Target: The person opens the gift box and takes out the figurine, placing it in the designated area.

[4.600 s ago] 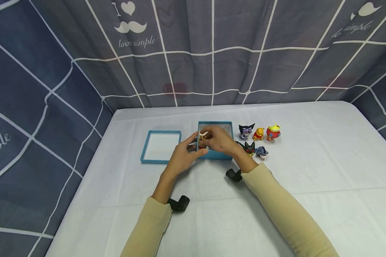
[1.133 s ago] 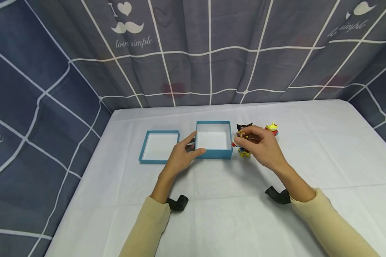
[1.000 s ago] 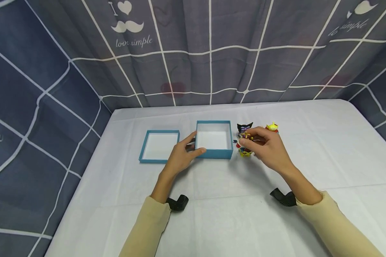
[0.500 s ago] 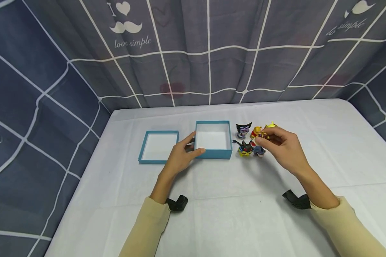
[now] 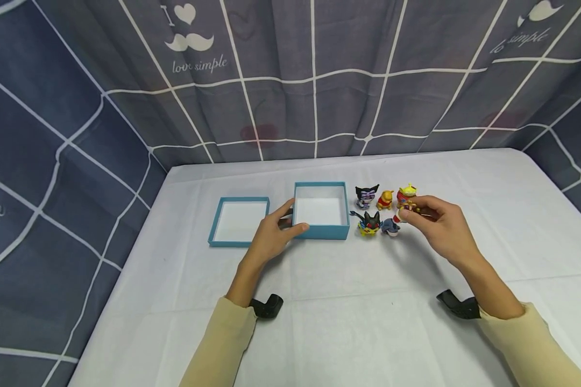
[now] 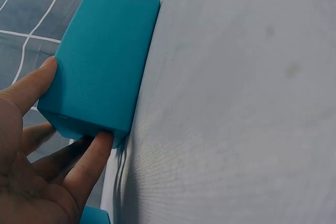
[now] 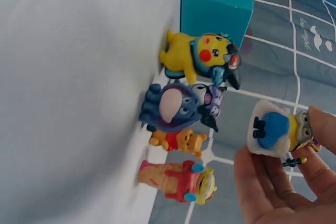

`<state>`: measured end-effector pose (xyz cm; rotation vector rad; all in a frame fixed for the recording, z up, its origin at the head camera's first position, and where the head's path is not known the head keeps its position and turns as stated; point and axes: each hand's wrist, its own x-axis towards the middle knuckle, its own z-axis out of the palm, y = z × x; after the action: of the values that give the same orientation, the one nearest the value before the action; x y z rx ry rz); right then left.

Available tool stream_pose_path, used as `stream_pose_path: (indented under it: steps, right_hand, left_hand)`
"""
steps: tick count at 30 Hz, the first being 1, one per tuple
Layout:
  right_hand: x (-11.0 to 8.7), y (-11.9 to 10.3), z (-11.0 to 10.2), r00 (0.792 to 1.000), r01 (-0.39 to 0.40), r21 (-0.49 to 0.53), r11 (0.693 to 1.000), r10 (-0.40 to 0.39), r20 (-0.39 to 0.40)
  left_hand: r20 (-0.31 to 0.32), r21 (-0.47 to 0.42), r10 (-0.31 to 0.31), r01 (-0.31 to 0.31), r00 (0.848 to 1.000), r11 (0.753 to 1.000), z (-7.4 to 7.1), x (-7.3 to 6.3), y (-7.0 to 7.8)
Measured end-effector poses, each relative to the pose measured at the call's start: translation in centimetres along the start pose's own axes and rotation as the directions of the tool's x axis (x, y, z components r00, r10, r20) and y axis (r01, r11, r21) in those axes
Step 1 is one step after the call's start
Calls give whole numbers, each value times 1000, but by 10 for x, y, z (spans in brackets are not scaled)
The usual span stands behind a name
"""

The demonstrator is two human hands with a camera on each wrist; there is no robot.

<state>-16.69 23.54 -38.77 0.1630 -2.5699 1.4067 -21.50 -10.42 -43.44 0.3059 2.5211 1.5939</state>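
My left hand point(image 5: 273, 234) grips the left end of an open-topped blue box point(image 5: 325, 233), thumb at the front corner. In the left wrist view its fingertips press the box's end. My right hand point(image 5: 443, 226) pinches a minion figurine point(image 7: 274, 130) with goggles, blue overalls and a white-trimmed robe, raised above the table. Left of it stand two rows of figurines: a black-eared one point(image 5: 366, 197), Winnie the Pooh point(image 5: 385, 201) and a green alien point(image 5: 406, 193) behind; a Pikachu in a dark hood point(image 5: 369, 226) and an Eeyore point(image 5: 390, 228) in front.
The blue-rimmed lid point(image 5: 244, 199) lies inside up on the table, left of the box. White cloth point(image 5: 319, 322) covers the table. A grey checked curtain point(image 5: 281, 107) hangs behind and at both sides.
My right hand has lifted the minion figurine out of the box and carried it right, past the Pikachu to beyond the Eeyore. My left hand stays on the box.
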Motion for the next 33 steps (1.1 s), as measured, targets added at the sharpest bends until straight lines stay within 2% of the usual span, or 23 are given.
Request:
stream_pose_path:
  steps: [13,25,33]
  right_hand:
    - [0,20,-8,997,-80,-105,991,78,-23]
    - [4,39,-7,996,-82,-170,982,87,20]
    - [7,42,-5,994,-67,-230,971,85,69]
  left_hand:
    - [-4,1,-5,5,1000,1000,0,0,1]
    - [-6,-3,4,-4,1000,1000,0,0,-1]
    - [-5,-6,-4,4,1000,1000,0,-2,1]
